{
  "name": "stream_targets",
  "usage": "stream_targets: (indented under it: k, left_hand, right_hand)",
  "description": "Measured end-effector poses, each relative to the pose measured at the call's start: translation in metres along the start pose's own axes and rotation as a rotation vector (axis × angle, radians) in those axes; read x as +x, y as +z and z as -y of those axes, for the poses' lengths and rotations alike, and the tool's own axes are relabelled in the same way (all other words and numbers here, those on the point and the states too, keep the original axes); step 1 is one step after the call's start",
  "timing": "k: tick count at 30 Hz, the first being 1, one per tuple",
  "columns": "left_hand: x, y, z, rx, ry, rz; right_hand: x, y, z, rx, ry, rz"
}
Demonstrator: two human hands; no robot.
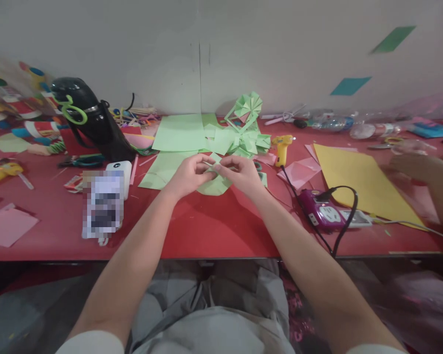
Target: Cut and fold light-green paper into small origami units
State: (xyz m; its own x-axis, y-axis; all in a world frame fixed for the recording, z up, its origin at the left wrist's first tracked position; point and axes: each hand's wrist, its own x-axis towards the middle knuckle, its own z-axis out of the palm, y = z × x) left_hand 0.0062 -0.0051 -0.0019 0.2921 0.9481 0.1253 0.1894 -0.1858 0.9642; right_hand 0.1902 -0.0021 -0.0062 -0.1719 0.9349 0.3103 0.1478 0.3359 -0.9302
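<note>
Between my two hands is a piece of light green paper (214,187), held a little above the red table. The fingers of my left hand (190,173) are pinched on its left side. My right hand (243,174) pinches its right side near the top, thumb close to the middle. Parts of the paper are hidden behind the fingers. Just beyond my hands lie flat light green sheets (179,132) and folded green paper fans (248,140), one of them standing up round and pleated.
A black bottle (96,120) leans at the left, near a phone (103,204). To the right are a yellow glue gun (281,149), a purple power socket (323,211) with a cable, and yellow sheets (362,177). Another person's arm (433,182) reaches in at the far right.
</note>
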Motion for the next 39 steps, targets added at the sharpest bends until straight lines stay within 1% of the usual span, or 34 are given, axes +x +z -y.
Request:
stream_targets:
  k: [3,5,9,12,17,21,25,26,28,30,33,36,39]
  left_hand:
    - [-0.002,0.001,-0.004,0.005,0.016,-0.011]
    - [-0.003,0.0,-0.007,0.0,0.041,-0.021]
    - [-0.004,-0.002,-0.008,-0.023,0.097,0.029]
    - [-0.003,-0.003,-0.006,-0.023,0.124,0.037]
    - [-0.003,-0.003,-0.004,-0.032,0.136,0.017]
    - [-0.004,-0.002,-0.007,-0.007,0.129,-0.004]
    - [-0.004,0.0,-0.01,-0.018,0.101,-0.07]
    - [-0.004,0.0,-0.01,-0.028,0.087,-0.096]
    - [-0.003,0.001,-0.008,-0.058,0.056,-0.146]
    - [-0.001,0.002,-0.006,-0.088,0.031,-0.184]
    - [0.001,0.002,-0.002,-0.114,0.006,-0.211]
    - [0.003,0.003,0.0,-0.167,-0.029,-0.212]
    - [0.004,0.004,-0.001,-0.263,-0.08,-0.191]
  right_hand:
    - [0.001,-0.003,0.0,0.044,0.085,-0.008]
    - [0.001,-0.005,-0.001,0.084,0.113,-0.018]
    - [0.002,-0.009,-0.003,0.122,0.106,-0.019]
    - [0.002,-0.011,-0.003,0.137,0.102,-0.004]
    - [0.001,-0.014,-0.002,0.162,0.08,0.03]
    - [0.001,-0.014,-0.001,0.164,0.073,0.034]
    - [0.002,-0.014,-0.003,0.092,0.075,0.017]
    - [0.002,-0.013,-0.003,0.071,0.051,0.007]
    - [0.001,-0.013,-0.003,0.038,-0.047,-0.003]
    - [-0.001,-0.012,-0.001,-0.028,-0.171,0.031]
    - [-0.004,-0.01,-0.001,-0.214,-0.312,0.104]
    - [-0.003,-0.007,-0.002,-0.307,-0.384,0.1]
    - [-0.002,-0.006,-0.004,-0.318,-0.381,0.08]
